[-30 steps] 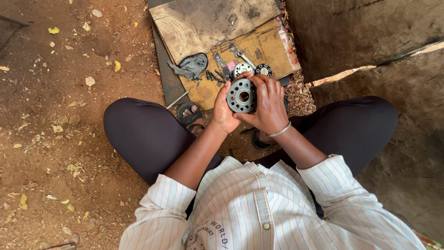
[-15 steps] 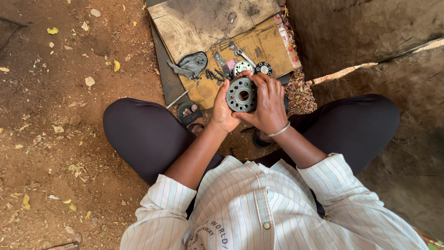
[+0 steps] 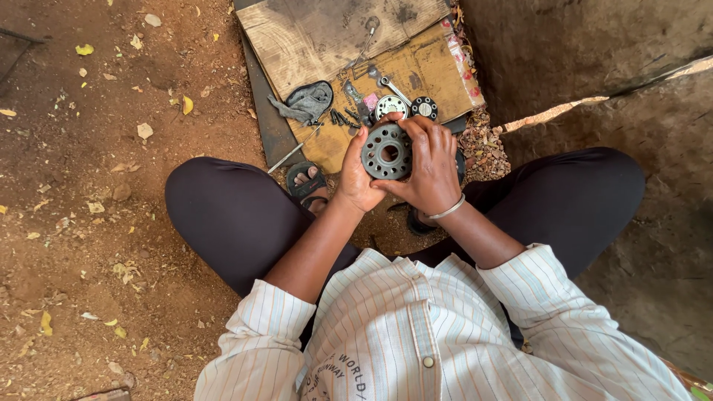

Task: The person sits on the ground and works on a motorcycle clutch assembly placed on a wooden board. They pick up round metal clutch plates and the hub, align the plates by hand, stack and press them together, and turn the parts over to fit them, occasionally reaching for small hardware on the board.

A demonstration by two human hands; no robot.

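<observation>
Brown dirt ground lies all around. Both hands, left hand [image 3: 356,182] and right hand [image 3: 431,167], grip tight a round metal disc [image 3: 386,152] with holes. Small parts [image 3: 405,106] wait on cardboard [image 3: 416,70] just beyond.

- Left hand [image 3: 355,180] and right hand [image 3: 431,165] grip a dark round metal hub [image 3: 386,151].
- Wrench [image 3: 391,85] and grey rag [image 3: 306,102] lie on cardboard [image 3: 427,67], near its front edge.

Bare reddish-brown dirt ground [image 3: 89,223] lies in even daylight, strewn with small yellow dry leaves [image 3: 84,49] and pebbles. A worn, stained brown cardboard sheet [image 3: 327,37] lies on it. Rough grey stone slabs [image 3: 594,44] border the right side.
</observation>
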